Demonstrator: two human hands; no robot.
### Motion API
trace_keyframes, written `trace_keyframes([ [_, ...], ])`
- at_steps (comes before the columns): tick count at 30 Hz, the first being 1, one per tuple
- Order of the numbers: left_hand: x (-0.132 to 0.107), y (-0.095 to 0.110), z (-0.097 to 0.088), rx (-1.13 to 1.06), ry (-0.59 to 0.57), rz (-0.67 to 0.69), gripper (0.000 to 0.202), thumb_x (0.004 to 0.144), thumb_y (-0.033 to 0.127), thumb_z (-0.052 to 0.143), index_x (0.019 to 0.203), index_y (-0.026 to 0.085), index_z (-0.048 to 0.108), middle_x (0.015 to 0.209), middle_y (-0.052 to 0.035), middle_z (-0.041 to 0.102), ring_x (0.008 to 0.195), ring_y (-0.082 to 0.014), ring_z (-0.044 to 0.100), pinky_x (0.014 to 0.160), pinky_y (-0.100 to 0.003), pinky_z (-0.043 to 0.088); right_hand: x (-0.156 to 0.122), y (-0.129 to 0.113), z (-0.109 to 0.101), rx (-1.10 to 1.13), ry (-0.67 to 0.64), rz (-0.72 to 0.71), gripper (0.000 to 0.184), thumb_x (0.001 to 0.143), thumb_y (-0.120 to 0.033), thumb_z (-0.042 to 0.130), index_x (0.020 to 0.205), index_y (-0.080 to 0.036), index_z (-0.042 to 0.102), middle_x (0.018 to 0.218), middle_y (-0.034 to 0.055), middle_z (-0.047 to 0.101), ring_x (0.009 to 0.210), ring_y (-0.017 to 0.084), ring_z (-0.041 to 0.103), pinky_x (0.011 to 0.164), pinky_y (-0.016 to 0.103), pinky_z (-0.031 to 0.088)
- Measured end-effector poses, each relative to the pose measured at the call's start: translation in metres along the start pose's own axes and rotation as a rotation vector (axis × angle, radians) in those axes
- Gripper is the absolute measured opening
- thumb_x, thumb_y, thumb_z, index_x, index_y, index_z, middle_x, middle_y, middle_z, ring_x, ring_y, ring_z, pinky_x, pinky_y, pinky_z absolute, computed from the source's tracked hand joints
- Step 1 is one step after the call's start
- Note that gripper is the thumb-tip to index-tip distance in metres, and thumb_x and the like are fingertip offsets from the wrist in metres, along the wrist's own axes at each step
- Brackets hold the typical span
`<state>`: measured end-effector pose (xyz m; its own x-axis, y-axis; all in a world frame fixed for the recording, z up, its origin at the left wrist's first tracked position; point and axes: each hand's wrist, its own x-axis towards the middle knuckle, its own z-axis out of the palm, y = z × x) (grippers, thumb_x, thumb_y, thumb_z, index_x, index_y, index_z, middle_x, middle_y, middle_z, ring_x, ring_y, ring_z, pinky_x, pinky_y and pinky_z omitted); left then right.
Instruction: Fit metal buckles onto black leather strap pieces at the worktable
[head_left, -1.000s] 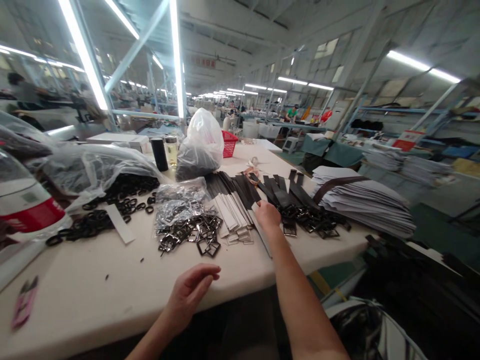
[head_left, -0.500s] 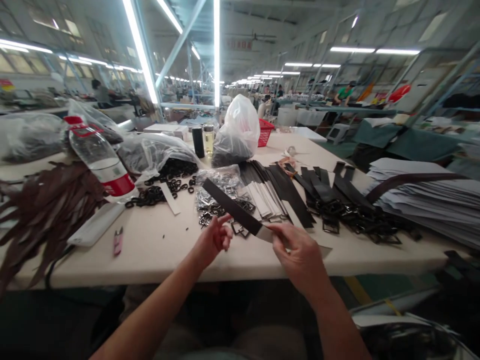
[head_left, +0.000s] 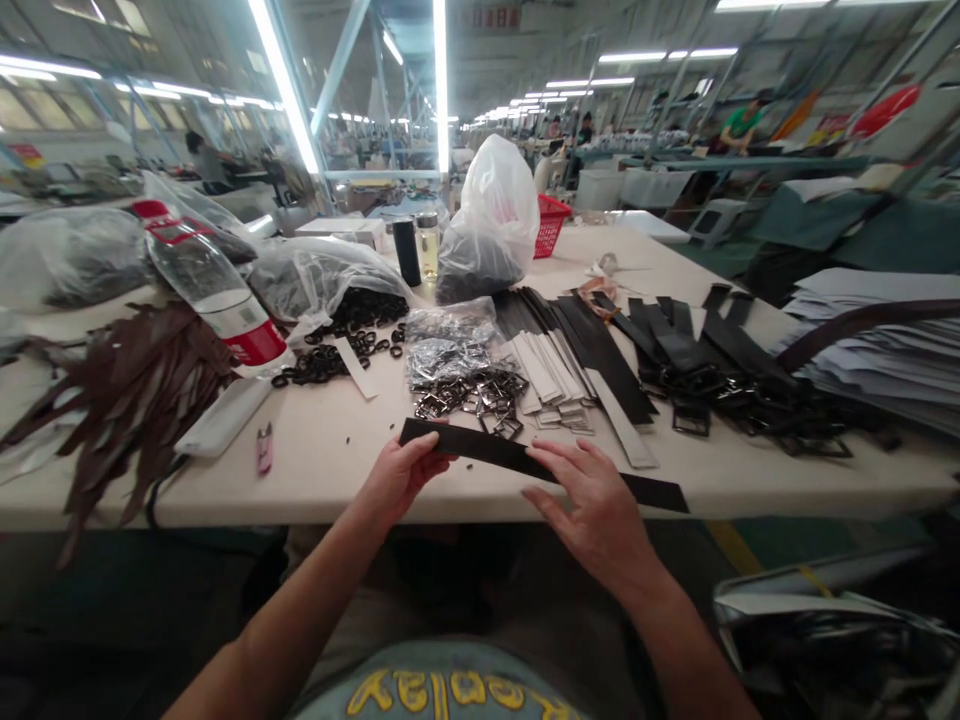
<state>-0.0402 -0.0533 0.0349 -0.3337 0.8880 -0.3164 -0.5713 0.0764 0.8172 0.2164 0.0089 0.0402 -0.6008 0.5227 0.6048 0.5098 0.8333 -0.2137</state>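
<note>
A black strap strip (head_left: 487, 449) stretches across in front of me, near the table's front edge. My left hand (head_left: 397, 475) pinches its left end, thumb on top and fingers beneath. My right hand (head_left: 592, 500) rests its fingertips against the strip right of the middle, its thumb spread away below. Past that hand the strip's right end sticks out. Just behind the strip lies a heap of metal buckles (head_left: 480, 395), partly in a clear plastic bag (head_left: 454, 325). Beside it are pale-sided strips (head_left: 544, 370) and black strips (head_left: 600, 345).
Black straps with buckles (head_left: 697, 370) lie to the right, near stacked sheets (head_left: 885, 320). On the left are brown strips (head_left: 150, 380), a tilted bottle (head_left: 214, 290), black rings (head_left: 322, 360) and pink snips (head_left: 264, 448). A plastic bag (head_left: 491, 215) and red basket (head_left: 551, 225) stand behind.
My left hand has closed on the strip's left end. My right hand has loosened its grip, thumb now apart. The strip has come lower and flatter, its black side showing along its length.
</note>
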Motion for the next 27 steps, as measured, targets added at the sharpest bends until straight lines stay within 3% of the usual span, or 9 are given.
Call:
trace_keyframes([
  [2,-0.009,-0.013,0.008,-0.002,-0.013,-0.026,0.03,0.071,0.019,0.078,0.098,0.01,0.069,0.079,-0.0079,0.076,0.064,-0.0157,0.071,0.061,-0.022,0.056,0.003,-0.012,0.01,0.089,-0.022,0.012,0.036,0.094,-0.039,0.059,0.122,-0.017,0.06,0.124,0.0117,0.067,0.114,0.025,0.062,0.107,0.048,0.037],
  [5,-0.022,-0.031,0.02,-0.021,-0.071,-0.051,0.031,0.068,0.025,0.082,0.091,0.01,0.068,0.083,-0.0084,0.076,0.069,-0.0179,0.072,0.066,-0.026,0.057,0.009,-0.029,0.025,0.18,0.006,0.04,0.041,0.093,-0.043,0.061,0.124,-0.016,0.059,0.123,0.0125,0.068,0.113,0.025,0.063,0.106,0.047,0.039],
  [9,-0.031,-0.044,0.025,-0.057,-0.127,-0.066,0.032,0.068,0.027,0.083,0.091,0.011,0.069,0.087,-0.0076,0.075,0.075,-0.0183,0.071,0.071,-0.028,0.057,0.009,-0.04,0.04,0.252,0.051,0.095,0.034,0.091,-0.039,0.063,0.118,-0.018,0.063,0.113,0.0101,0.072,0.103,0.025,0.066,0.101,0.045,0.045],
  [13,-0.034,-0.045,0.023,-0.04,-0.16,-0.102,0.03,0.07,0.028,0.083,0.09,0.011,0.069,0.084,-0.0061,0.074,0.073,-0.0172,0.069,0.071,-0.028,0.056,0.004,-0.042,0.042,0.338,0.017,0.218,0.029,0.088,-0.033,0.068,0.114,-0.02,0.066,0.108,0.0078,0.073,0.101,0.024,0.066,0.091,0.039,0.051],
  [18,-0.034,-0.045,0.02,-0.007,-0.173,-0.113,0.032,0.072,0.037,0.081,0.085,0.011,0.068,0.082,-0.0066,0.073,0.074,-0.0182,0.069,0.074,-0.031,0.057,0.002,-0.047,0.039,0.336,-0.036,0.252,0.012,0.087,-0.025,0.066,0.097,-0.021,0.068,0.094,0.0051,0.073,0.089,0.023,0.066,0.082,0.036,0.05],
  [20,-0.032,-0.044,0.016,0.106,-0.185,-0.113,0.035,0.074,0.044,0.078,0.082,0.011,0.067,0.078,-0.0062,0.072,0.07,-0.0171,0.067,0.072,-0.03,0.056,0.001,-0.047,0.04,0.328,-0.055,0.253,0.006,0.086,-0.022,0.067,0.092,-0.021,0.068,0.087,0.003,0.072,0.085,0.021,0.065,0.079,0.034,0.048],
  [23,-0.028,-0.039,0.01,0.412,-0.189,0.07,0.033,0.074,0.042,0.078,0.09,0.014,0.068,0.084,-0.006,0.072,0.072,-0.0167,0.066,0.07,-0.028,0.054,-0.002,-0.046,0.04,0.31,-0.063,0.256,0.002,0.087,-0.021,0.066,0.087,-0.022,0.067,0.081,0.0013,0.071,0.08,0.02,0.064,0.075,0.032,0.045],
  [25,-0.026,-0.033,0.007,0.618,-0.169,0.298,0.039,0.072,0.033,0.08,0.107,0.019,0.068,0.104,-0.0082,0.072,0.086,-0.0196,0.067,0.078,-0.03,0.054,-0.004,-0.044,0.042,0.286,-0.065,0.252,0.005,0.088,-0.021,0.064,0.084,-0.021,0.067,0.079,0.0012,0.071,0.077,0.02,0.063,0.073,0.031,0.043],
  [27,-0.025,-0.027,0.008,0.807,-0.22,0.477,0.039,0.075,0.026,0.078,0.113,0.023,0.069,0.118,-0.0093,0.069,0.102,-0.023,0.065,0.091,-0.036,0.051,-0.005,-0.043,0.043,0.254,-0.067,0.229,0.007,0.089,-0.021,0.062,0.083,-0.021,0.066,0.078,0.0015,0.07,0.076,0.02,0.062,0.073,0.031,0.042],
])
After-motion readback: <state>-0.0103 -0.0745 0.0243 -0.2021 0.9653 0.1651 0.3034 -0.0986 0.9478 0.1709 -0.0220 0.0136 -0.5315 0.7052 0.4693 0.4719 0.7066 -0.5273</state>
